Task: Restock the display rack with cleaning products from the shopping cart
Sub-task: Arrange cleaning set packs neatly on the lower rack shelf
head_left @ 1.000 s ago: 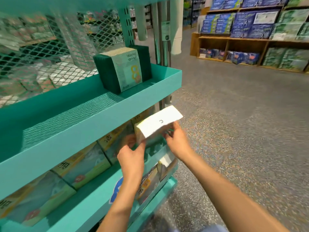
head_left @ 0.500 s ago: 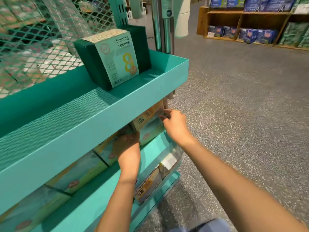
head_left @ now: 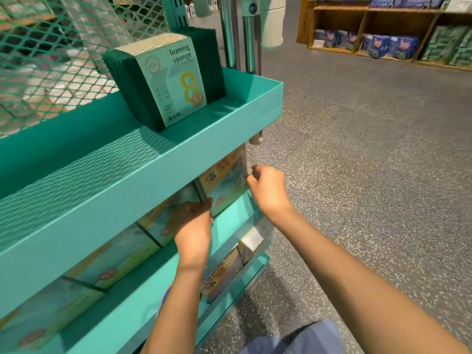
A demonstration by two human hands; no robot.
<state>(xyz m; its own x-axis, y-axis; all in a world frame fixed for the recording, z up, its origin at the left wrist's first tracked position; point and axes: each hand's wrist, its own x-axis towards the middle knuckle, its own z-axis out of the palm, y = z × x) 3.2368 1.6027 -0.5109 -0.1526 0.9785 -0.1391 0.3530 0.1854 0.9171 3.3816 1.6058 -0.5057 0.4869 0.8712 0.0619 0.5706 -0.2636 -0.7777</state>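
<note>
A teal display rack (head_left: pixel 163 172) fills the left of the head view. On its top shelf stands a green cleaning sponge pack (head_left: pixel 173 80). Below, on the middle shelf, a row of flat yellow-and-green packs (head_left: pixel 120 254) leans side by side. The rightmost pack (head_left: pixel 226 182) stands at the shelf's right end, and both hands are on it. My left hand (head_left: pixel 194 223) holds its lower left edge. My right hand (head_left: pixel 268 186) has its fingers curled at the pack's right edge. The shopping cart is out of view.
The lowest shelf holds more packs (head_left: pixel 222 274) behind a clear price strip (head_left: pixel 252 238). Metal poles (head_left: pixel 240 34) rise behind the rack's right corner. Speckled grey floor (head_left: pixel 357 162) spreads to the right, with wooden shelving (head_left: pixel 367 24) of blue and green packs at the far side.
The pack was tilted in front of the rack with its white back up. Both hands have set it upright at the right end of the middle shelf's row.
</note>
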